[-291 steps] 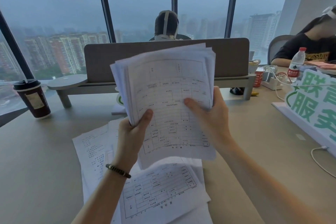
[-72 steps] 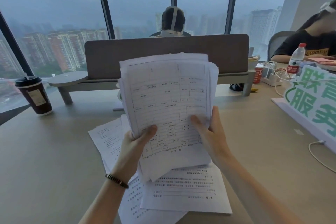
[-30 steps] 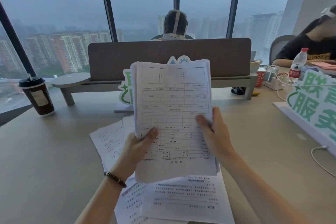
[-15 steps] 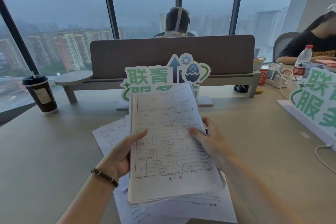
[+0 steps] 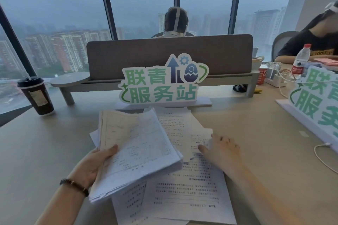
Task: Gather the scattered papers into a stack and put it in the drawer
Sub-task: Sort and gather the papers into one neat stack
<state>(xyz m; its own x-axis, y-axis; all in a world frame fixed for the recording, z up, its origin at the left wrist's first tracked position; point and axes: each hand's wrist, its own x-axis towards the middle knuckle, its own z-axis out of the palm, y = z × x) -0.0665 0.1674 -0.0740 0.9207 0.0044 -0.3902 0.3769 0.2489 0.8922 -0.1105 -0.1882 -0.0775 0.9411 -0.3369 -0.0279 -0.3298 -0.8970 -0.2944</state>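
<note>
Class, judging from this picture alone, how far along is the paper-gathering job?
Done: a thick stack is gathered, gripped in the left hand. In hand: the right hand reaches onto the loose sheets lying on the table. Left: collecting those sheets, squaring the pile and stowing it; no drawer is in view.

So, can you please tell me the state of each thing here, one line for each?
paper stack: held up off the desk, tilted, edges uneven
left hand: grips the stack at its lower left edge
right hand: fingers on a loose sheet, off the stack
loose sheets: lying on the desk, overlapping, not gathered
coffee cup: upright, lid on
water bottle: upright, red cap on
</note>
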